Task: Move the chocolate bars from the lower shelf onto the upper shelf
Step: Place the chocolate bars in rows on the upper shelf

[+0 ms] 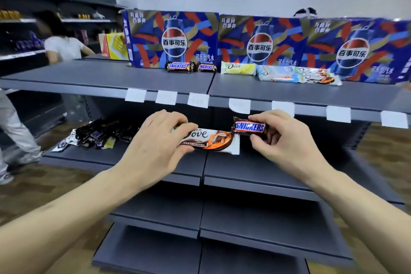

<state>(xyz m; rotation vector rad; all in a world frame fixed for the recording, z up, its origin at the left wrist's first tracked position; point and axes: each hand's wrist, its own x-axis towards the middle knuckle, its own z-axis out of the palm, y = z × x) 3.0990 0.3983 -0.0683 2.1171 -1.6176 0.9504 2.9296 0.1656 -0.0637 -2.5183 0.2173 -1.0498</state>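
The left hand curls its fingers over one end of a long white-and-brown glossy Dove bar, which juts rightward from under the thumb. The right hand pinches a short brown Snickers bar between fingertips and thumb. Both bars hang above the grey metal lower shelf, just below the grey upper shelf (blank white price tags on its edge). Up there lie two Snickers bars and pale Dove bars before blue Pepsi cartons. A heap of wrapped bars remains below.

Dove bar and Snickers bar in hands
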